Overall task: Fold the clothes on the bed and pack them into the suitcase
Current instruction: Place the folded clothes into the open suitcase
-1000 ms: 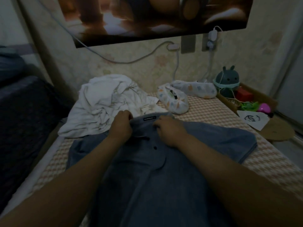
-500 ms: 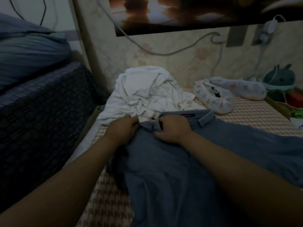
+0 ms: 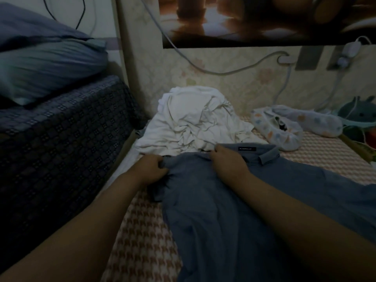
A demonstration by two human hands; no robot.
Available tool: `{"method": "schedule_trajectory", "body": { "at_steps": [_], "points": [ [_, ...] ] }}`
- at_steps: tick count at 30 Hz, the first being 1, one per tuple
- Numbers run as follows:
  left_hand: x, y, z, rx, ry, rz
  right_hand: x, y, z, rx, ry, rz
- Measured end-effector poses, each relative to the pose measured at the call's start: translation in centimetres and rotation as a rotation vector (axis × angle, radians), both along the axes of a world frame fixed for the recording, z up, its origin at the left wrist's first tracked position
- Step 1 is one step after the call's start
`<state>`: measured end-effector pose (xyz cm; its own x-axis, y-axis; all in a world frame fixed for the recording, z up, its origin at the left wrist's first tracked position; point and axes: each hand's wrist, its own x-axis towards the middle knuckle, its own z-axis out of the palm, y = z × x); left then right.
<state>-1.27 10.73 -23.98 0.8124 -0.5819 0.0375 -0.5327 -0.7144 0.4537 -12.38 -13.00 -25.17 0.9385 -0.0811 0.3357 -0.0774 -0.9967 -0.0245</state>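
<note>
A grey-blue polo shirt (image 3: pixel 234 200) lies spread across the bed (image 3: pixel 142 241), collar toward the wall. My left hand (image 3: pixel 151 169) grips a bunch of its left shoulder fabric. My right hand (image 3: pixel 227 163) rests on the shirt beside the collar, fingers curled onto the cloth at the neckline. Behind the shirt sits a crumpled pile of white clothes (image 3: pixel 195 123). No suitcase is in view.
A dark patterned block (image 3: pixel 57 143) with blue pillows (image 3: pixel 40 64) on top rises at the left of the bed. Two spotted fabric pouches (image 3: pixel 280 131) lie at the back right, beside a dark plush toy (image 3: pixel 358 115). Cables hang along the wall.
The view has swung left, bringing the dark block and pillows into sight. My left hand has slid from the collar out to the shirt's left shoulder and bunched the fabric.
</note>
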Motion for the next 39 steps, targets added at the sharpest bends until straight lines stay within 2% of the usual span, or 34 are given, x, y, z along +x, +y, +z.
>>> {"method": "schedule_trajectory", "body": {
  "at_steps": [2, 4, 6, 9, 12, 14, 15, 18, 22, 26, 28, 30, 33, 35, 36, 39],
  "points": [
    [0.2, 0.7, 0.8, -0.009, -0.166, 0.051, 0.0, 0.0, -0.7, 0.1, 0.203, -0.181],
    [0.7, 1.3, 2.1, 0.043, -0.39, 0.204, 0.0, 0.1, -0.5, 0.104, 0.411, -0.167],
    [1.0, 1.8, 2.6, 0.209, -0.436, 0.317, 0.0, 0.5, -0.1, 0.12, 0.517, -0.131],
    [-0.5, 1.7, 1.9, 0.318, -0.484, 0.319, -0.9, 0.8, 0.7, 0.214, 0.476, -0.092],
    [-3.4, 0.6, 2.0, 0.194, -0.531, 0.173, -3.4, 1.1, 2.3, 0.257, 0.387, -0.038],
    [-6.1, -0.2, 3.0, 0.074, -0.448, 0.079, -6.0, 1.8, 3.3, 0.277, 0.37, -0.026],
    [-7.5, -0.4, 3.4, 0.076, -0.361, 0.044, -7.5, 2.2, 3.8, 0.277, 0.374, -0.019],
    [-12.2, -0.2, 4.0, 0.245, -0.126, -0.123, -12.4, 4.3, 4.5, 0.283, 0.391, -0.002],
    [-17.9, 2.7, 3.6, 0.371, 0.045, -0.176, -18.5, 7.7, 3.8, 0.332, 0.364, 0.037],
    [-21.1, 5.8, 2.7, 0.24, 0.247, -0.256, -22.4, 10.5, 2.0, 0.295, 0.403, 0.054],
    [-22.9, 6.8, 2.5, 0.241, 0.261, -0.283, -23.3, 11.4, 1.4, 0.258, 0.416, 0.047],
    [-24.4, 7.3, 1.9, 0.14, 0.198, -0.25, -23.8, 12.2, 1.1, 0.224, 0.443, 0.035],
    [-25.6, 7.6, 2.8, -0.045, 0.107, -0.085, -24.2, 12.5, 0.7, 0.177, 0.499, 0.002],
    [-25.8, 8.1, 4.3, -0.125, 0.142, 0.014, -24.4, 11.9, 0.7, 0.168, 0.531, -0.032],
    [-25.9, 8.5, 5.0, -0.031, 0.124, 0.011, -24.4, 11.5, 0.7, 0.163, 0.543, -0.048],
    [-26.2, 10.8, 5.2, 0.569, 0.115, -0.098, -24.8, 10.7, 1.0, 0.157, 0.564, -0.043]
  ]
}}
